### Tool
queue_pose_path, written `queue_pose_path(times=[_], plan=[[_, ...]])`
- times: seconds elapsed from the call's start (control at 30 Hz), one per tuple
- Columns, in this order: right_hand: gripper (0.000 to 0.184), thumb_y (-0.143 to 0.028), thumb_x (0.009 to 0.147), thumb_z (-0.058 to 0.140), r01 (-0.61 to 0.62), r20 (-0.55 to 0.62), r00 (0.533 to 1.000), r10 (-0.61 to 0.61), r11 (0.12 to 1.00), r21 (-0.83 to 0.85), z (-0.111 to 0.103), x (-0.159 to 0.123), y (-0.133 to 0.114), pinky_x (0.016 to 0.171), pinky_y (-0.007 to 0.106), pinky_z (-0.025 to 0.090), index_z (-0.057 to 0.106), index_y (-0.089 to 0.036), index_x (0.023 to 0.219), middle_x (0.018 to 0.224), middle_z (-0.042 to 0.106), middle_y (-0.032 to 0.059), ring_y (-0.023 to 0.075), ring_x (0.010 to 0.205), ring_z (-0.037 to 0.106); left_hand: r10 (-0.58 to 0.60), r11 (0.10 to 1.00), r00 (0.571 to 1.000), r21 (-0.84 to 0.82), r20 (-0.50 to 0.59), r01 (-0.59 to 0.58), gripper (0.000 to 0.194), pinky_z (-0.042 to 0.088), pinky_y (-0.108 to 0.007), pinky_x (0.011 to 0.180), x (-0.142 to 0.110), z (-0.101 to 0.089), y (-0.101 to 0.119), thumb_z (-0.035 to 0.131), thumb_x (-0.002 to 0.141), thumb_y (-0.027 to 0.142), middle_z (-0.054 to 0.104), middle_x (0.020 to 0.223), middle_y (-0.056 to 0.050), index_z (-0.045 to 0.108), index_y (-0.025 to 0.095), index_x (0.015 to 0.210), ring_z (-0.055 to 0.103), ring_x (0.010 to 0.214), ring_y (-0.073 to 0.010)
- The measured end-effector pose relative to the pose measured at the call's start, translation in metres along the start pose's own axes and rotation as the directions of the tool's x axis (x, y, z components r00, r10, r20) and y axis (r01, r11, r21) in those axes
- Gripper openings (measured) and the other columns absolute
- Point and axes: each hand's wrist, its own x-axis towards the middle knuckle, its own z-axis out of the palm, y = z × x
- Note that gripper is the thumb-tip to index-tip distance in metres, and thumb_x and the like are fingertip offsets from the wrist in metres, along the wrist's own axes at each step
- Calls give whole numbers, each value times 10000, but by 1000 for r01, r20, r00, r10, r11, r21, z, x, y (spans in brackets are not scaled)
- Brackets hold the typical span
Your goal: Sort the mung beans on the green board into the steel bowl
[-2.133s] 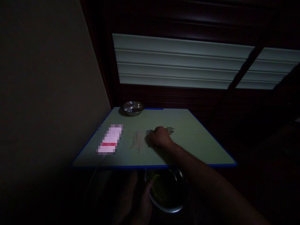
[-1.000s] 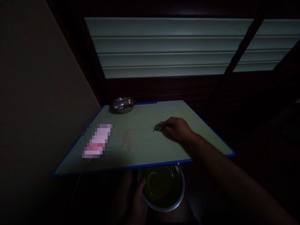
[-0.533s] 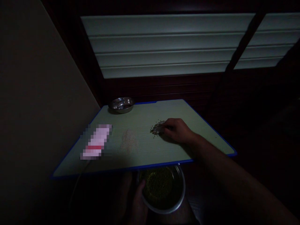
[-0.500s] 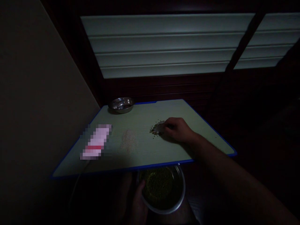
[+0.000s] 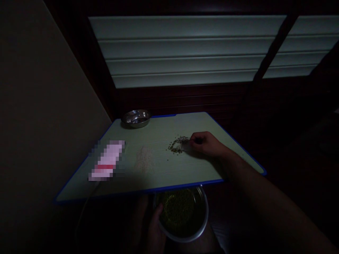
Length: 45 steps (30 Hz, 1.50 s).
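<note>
My right hand (image 5: 205, 144) is closed over the board, its fingers pinching a small translucent piece (image 5: 185, 145) whose exact kind I cannot make out. That piece lies against a loose ring of small dark grains (image 5: 175, 145) scattered on the pale green board (image 5: 164, 130). Below the board's near edge, my left hand (image 5: 156, 225) grips the left rim of a metal bowl (image 5: 206, 215), thumb over the edge. Greenish grains (image 5: 178, 208) fill the bottom of that bowl. To the left of the dark grains lies a thin patch of whitish grains (image 5: 144, 158).
A shallow steel bowl (image 5: 136, 119) stands at the board's far left corner. A phone (image 5: 108, 160), its screen blurred out, lies on the left side with a cable (image 5: 86, 208) hanging down. Behind rises a dark wooden frame with pale slats (image 5: 182, 49).
My right hand has moved slightly right with the translucent piece, showing more of the dark grains. One grain now lies apart nearer me. My left hand still grips the bowl.
</note>
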Motion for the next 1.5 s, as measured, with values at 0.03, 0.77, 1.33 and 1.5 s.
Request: queue_pose_path(times=[0.03,0.77,1.33,1.5], plan=[[139,-308,706,649,7,7,1000,-7,1000,5,1,0,-1,650,302,427,630,-173,683,654,600,2,140,638,513,4,1000,1000,3,6,-4,703,429,-473,1159,0,0,1,757,774,254,592,1528,-16,574,361,1445,519,1411,-329],[119,-235,808,661,109,88,991,-101,990,-89,18,-4,-7,617,271,433,716,-147,749,672,642,10,123,631,541,94,994,995,62,8,-95,643,399,-448,1188,-5,4,9,775,759,204,555,1564,10,648,355,1371,443,1469,-336],[93,-202,777,633,44,91,995,-38,997,-60,13,-5,-14,628,295,457,668,-155,704,673,645,19,138,643,554,35,999,999,-11,14,-35,670,466,-456,1131,-3,3,4,759,765,212,623,1495,-31,620,339,1408,569,1362,-335],[79,-188,728,620,0,63,998,7,995,-104,7,-3,-10,602,292,407,613,-172,650,623,580,0,130,607,498,-50,999,998,-1,27,50,696,480,-437,1111,-3,3,5,734,788,250,627,1490,-15,570,368,1454,595,1333,-312]])
